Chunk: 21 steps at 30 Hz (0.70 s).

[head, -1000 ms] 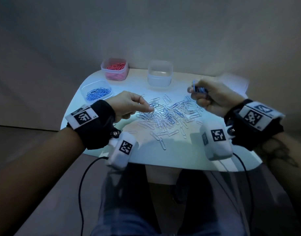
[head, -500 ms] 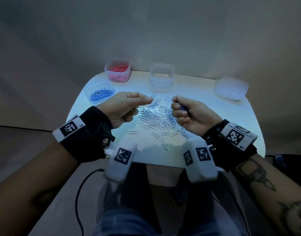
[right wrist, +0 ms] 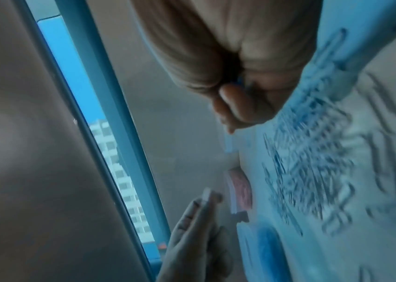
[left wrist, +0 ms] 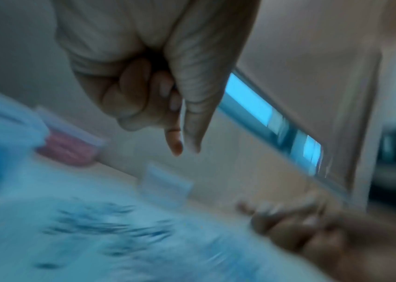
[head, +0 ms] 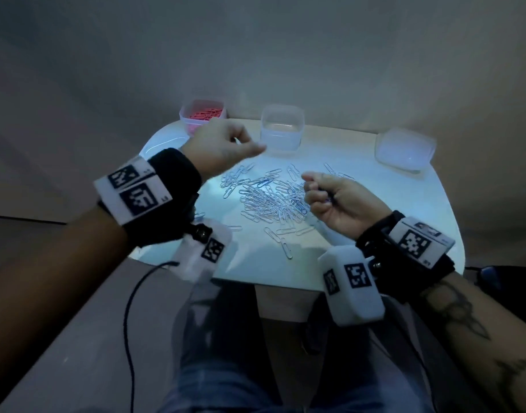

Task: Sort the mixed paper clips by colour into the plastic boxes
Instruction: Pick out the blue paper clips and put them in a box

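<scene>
Currently your table (head: pixel 404 222) carries the pile (head: pixel 267 198) of unsorted clips at its middle, pale clips with a few blue among them, so by my judgement you are mid-sort on blue. At the far edge stand the pink box (head: pixel 203 114), already holding pink clips, and the clear box (head: pixel 282 126), apparently empty; a lid (head: pixel 404 149) lies far right. The blue box is hidden behind your left forearm in the head view.

Your left hand (head: pixel 223 147) hovers raised over the far left, thumb and forefinger together; whether a clip sits between them I cannot tell. Your right hand (head: pixel 336 198) rests at the pile's right edge, fingers curled round blue clips (right wrist: pixel 239 80).

Next, you need to carry those clips to the blue box and let go directly over it, without scattering the pile.
</scene>
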{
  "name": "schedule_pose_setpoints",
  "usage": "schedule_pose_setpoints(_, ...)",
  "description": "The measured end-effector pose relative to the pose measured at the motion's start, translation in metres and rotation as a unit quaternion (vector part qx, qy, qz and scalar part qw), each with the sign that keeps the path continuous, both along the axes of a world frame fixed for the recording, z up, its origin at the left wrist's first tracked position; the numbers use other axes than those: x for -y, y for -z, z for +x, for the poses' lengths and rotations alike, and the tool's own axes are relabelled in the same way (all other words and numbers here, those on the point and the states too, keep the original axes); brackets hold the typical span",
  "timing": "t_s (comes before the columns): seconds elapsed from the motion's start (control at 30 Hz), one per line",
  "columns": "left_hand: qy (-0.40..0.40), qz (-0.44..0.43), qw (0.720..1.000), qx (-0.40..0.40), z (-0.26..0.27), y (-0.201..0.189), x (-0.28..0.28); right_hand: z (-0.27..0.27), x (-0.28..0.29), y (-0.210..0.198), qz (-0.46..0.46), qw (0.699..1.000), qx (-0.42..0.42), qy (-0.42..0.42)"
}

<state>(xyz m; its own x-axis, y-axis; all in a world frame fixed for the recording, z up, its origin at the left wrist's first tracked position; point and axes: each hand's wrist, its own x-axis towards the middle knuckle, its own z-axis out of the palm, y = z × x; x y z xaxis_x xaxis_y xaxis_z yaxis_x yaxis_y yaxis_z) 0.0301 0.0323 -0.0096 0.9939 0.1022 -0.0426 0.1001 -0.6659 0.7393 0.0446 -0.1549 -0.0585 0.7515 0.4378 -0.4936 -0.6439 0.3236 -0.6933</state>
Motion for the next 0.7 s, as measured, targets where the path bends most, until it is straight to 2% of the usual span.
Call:
schedule_pose_setpoints(0.07,0.010,0.149,0.988,-0.028,0.007,0.009,-0.007,0.010,0.003,-0.005,-0.129,0.987,0.088,-0.042)
schedule_pose_setpoints(0.1,0.027,0.202,0.978,-0.043,0.010,0.014,-0.008,0.016,0.004,-0.010,-0.208,0.966,0.137,-0.072)
schedule_pose_setpoints(0.13,0.043,0.235,0.969,-0.055,0.014,0.018,-0.007,0.020,0.003,-0.016,-0.293,0.930,0.194,-0.111)
schedule_pose_setpoints(0.17,0.052,0.252,0.964,-0.062,0.018,0.022,-0.005,0.025,0.001,-0.021,-0.378,0.875,0.258,-0.158)
schedule_pose_setpoints(0.23,0.063,0.264,0.960,-0.064,0.026,0.027,0.001,0.033,-0.005,-0.029,-0.510,0.730,0.380,-0.249)
schedule_pose_setpoints(0.27,0.070,0.267,0.959,-0.068,0.029,0.030,0.005,0.035,-0.009,-0.032,-0.547,0.664,0.424,-0.283)
schedule_pose_setpoints(0.3,0.079,0.269,0.957,-0.073,0.032,0.032,0.010,0.037,-0.013,-0.033,-0.568,0.612,0.452,-0.312)
schedule_pose_setpoints(0.37,0.090,0.270,0.954,-0.091,0.036,0.035,0.019,0.043,-0.021,-0.032,-0.585,0.555,0.477,-0.350)
schedule_pose_setpoints(0.43,0.092,0.270,0.953,-0.105,0.040,0.037,0.024,0.048,-0.028,-0.031,-0.599,0.527,0.491,-0.350)
schedule_pose_setpoints(0.5,0.096,0.280,0.948,-0.118,0.043,0.038,0.026,0.054,-0.031,-0.031,-0.608,0.517,0.493,-0.345)
schedule_pose_setpoints(0.7,0.086,0.212,0.952,-0.205,0.041,0.037,0.018,0.058,-0.027,-0.023,-0.612,0.536,0.458,-0.358)
